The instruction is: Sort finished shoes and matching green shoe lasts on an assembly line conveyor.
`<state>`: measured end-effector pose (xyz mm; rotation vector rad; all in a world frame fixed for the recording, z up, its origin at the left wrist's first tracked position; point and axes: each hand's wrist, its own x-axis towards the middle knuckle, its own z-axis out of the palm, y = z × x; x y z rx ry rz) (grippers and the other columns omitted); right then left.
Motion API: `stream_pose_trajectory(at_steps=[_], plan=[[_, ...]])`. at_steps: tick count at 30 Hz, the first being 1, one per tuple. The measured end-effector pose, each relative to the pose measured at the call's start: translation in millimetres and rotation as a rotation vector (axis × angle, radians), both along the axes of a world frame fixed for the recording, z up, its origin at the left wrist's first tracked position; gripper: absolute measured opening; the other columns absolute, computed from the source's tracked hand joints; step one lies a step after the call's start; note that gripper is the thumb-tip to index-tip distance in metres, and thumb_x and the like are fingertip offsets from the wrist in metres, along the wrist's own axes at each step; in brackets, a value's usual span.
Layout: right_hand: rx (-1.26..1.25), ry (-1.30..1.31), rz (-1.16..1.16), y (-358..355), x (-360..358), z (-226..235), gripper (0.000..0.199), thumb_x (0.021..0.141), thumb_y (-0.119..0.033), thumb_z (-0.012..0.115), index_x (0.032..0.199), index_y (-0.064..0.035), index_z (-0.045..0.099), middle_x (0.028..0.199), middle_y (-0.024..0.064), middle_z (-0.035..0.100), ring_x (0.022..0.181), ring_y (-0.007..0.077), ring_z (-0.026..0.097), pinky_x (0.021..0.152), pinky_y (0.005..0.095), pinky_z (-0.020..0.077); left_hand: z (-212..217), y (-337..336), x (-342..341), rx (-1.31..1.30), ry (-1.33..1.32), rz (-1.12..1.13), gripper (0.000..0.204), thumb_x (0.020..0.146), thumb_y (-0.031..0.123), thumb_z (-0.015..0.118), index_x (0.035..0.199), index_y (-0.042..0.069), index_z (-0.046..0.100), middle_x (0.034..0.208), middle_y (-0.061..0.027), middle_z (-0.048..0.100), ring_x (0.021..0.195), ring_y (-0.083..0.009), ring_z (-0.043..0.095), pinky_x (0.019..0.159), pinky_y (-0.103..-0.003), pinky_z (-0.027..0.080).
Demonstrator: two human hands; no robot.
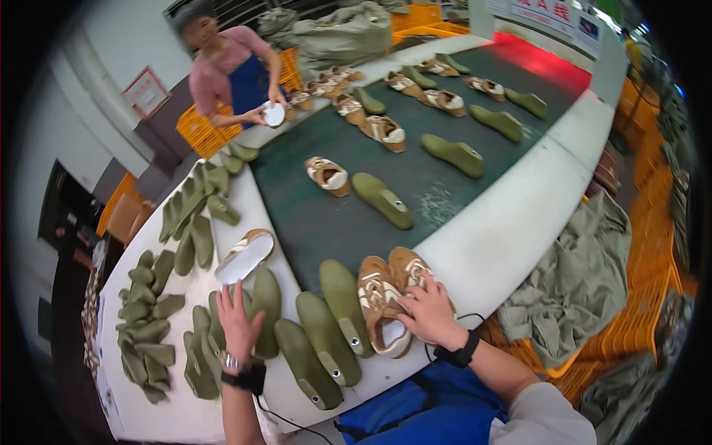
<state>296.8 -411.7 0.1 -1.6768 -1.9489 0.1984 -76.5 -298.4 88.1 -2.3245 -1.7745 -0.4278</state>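
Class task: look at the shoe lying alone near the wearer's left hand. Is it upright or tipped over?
Tipped over. The shoe shows its white sole facing up, just above the left hand.
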Motion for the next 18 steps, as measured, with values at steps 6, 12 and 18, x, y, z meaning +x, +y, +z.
stream_pose_trajectory(at_steps=[6,12,18], plan=[[-0.04,-0.022,0.014,5.4,1.4,-3.2,0.029,0.073,-0.029,0.071,0.098,-0.0131,0.067,0.109,0.0081,0.057,0.124,0.0387,0.035,0.094,0.0569,0.0305,-60.4,131.4,-52.0,-0.153,0.067,0.171,0.104,0.057,0.026,0.083,0.144,0.017,0.027,0.136,-0.0238,0.036,0.125,-0.0443,0.034,0.097,-0.051,0.04],[-0.081,-0.042,0.011,0.3,4.5,3.4,0.029,0.071,-0.029,0.071,0.096,-0.0141,0.068,0.104,0.0049,0.057,0.122,0.0363,0.037,0.092,0.0557,0.0319,-79.1,211.1,25.4,-0.221,0.031,0.116,0.101,0.057,0.031,0.083,0.142,0.02,0.029,0.139,-0.0189,0.033,0.129,-0.0405,0.03,0.099,-0.052,0.039],[-0.107,-0.066,0.021,6.6,0.4,3.7,0.029,0.07,-0.03,0.072,0.094,-0.015,0.069,0.103,0.0046,0.058,0.121,0.0389,0.037,0.091,0.0556,0.0323,-85.6,249.4,51.6,-0.616,0.345,0.271,0.09,0.062,0.043,0.08,0.138,0.018,0.038,0.138,-0.0148,0.037,0.133,-0.0374,0.029,0.099,-0.057,0.036]])
